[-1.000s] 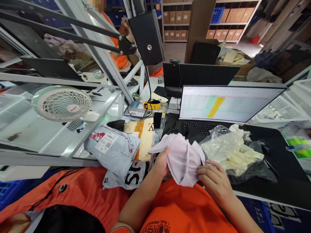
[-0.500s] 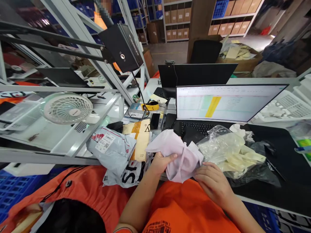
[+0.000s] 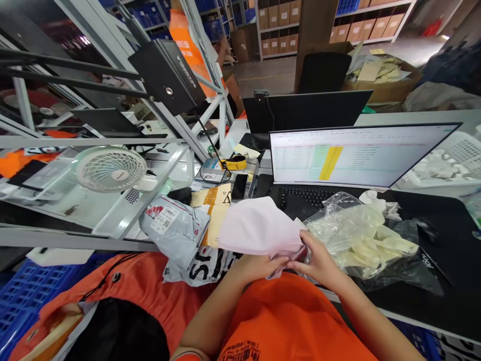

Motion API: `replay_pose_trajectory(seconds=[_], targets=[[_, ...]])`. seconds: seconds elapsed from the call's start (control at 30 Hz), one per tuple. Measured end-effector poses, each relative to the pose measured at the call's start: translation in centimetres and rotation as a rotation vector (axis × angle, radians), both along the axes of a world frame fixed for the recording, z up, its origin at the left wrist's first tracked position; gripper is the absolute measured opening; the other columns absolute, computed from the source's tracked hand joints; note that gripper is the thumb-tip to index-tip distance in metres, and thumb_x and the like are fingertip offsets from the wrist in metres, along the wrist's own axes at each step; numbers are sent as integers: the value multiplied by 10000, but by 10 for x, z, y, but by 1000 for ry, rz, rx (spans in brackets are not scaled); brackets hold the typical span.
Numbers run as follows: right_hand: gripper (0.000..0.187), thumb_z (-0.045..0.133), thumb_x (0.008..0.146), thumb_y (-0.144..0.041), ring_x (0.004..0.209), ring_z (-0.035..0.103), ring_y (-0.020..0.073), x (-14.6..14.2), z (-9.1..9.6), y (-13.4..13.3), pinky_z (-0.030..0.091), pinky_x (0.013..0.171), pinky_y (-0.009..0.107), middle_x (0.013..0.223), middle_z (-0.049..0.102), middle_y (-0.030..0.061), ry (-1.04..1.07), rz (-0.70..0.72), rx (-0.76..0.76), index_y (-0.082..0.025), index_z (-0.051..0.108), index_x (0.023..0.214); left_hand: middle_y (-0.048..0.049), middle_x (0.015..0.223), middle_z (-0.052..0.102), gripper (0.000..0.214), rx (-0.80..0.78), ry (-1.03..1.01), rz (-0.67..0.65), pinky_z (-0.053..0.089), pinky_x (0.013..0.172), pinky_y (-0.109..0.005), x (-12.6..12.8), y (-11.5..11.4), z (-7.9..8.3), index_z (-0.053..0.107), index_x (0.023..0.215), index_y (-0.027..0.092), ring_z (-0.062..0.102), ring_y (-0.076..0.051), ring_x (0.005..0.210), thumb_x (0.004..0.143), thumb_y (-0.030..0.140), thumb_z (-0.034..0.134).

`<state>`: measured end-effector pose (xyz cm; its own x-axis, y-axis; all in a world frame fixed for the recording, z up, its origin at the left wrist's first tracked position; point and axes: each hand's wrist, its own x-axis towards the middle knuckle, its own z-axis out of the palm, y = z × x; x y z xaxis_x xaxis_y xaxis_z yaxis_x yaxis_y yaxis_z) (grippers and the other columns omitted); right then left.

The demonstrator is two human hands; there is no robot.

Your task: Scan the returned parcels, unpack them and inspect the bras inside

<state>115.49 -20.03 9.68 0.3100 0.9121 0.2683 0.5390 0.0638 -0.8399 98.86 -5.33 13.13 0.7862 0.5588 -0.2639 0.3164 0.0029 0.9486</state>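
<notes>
A pale pink garment [image 3: 257,227] is held up over the desk edge in front of my chest. My left hand [image 3: 259,264] pinches its lower edge from below, fingers closed on the cloth. My right hand [image 3: 318,259] grips the same edge just to the right, and the two hands nearly touch. A clear plastic bag with cream-coloured pieces [image 3: 361,235] lies immediately right of my right hand on the black desk mat [image 3: 443,291]. Grey courier bags [image 3: 176,228] lie to the left of the garment.
A laptop [image 3: 349,158] showing a spreadsheet stands behind the garment, with a second dark screen [image 3: 306,111] behind it. A white fan [image 3: 108,169] sits on a metal rack to the left. A phone [image 3: 239,186], a yellow tape roll [image 3: 235,163] and a brown envelope [image 3: 216,205] lie mid-desk. Blue crates [image 3: 33,281] stand lower left.
The garment has been folded flatter and turned toward the left. My hands have come together at its lower right edge. The camera has swung slightly left.
</notes>
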Motion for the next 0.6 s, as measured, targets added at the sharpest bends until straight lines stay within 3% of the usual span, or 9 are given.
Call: replay_pose_trajectory(seconds=[0.1,0.17,0.27,0.33,0.43,0.53,0.6], targets=[[263,702,867,-407,903,630,225,0,-8,3,524,773,329,983,678,85,10,8,4,-184,678,1004,-50,1308,693,582,29,-85,-34,267,1232,-376,4,-2,10,759,1119,286,396,-319,1458,566,384,915],[189,678,884,-376,812,600,196,2,-10,0,496,701,298,875,648,55,-3,-8,20,-188,663,888,-64,1352,665,673,7,-56,-152,268,1234,-393,7,0,15,752,1136,258,365,-348,1469,517,451,933],[137,654,905,-336,802,584,184,6,-11,-6,478,697,289,860,627,42,-26,-35,41,-200,651,917,-93,1433,602,807,58,0,-372,221,1254,-437,9,4,12,678,1278,221,356,-353,1470,634,695,788],[139,645,911,-305,853,597,191,8,-12,-10,486,742,298,919,645,47,-66,-48,64,-213,650,1014,-125,1478,555,868,90,-52,-377,201,1259,-452,8,5,1,608,1368,193,368,-336,1468,767,816,554],[175,630,908,-243,907,600,203,11,-13,-14,482,798,324,979,662,51,-196,-83,114,-221,630,1081,-140,1491,538,823,-6,-153,-232,215,1256,-447,6,0,-25,620,1359,178,398,-315,1458,862,799,407],[177,613,903,-206,911,592,212,11,-13,-16,472,824,353,977,659,57,-314,-128,169,-211,607,1080,-116,1442,591,686,-206,-209,88,209,1263,-416,10,-9,-52,694,1255,196,393,-299,1465,815,716,609],[166,603,900,-194,896,587,212,9,-14,-17,472,816,357,959,649,59,-344,-147,194,-207,593,1065,-118,1382,640,627,-425,-275,339,227,1261,-413,20,-13,-60,725,1171,188,394,-297,1464,760,661,715]])
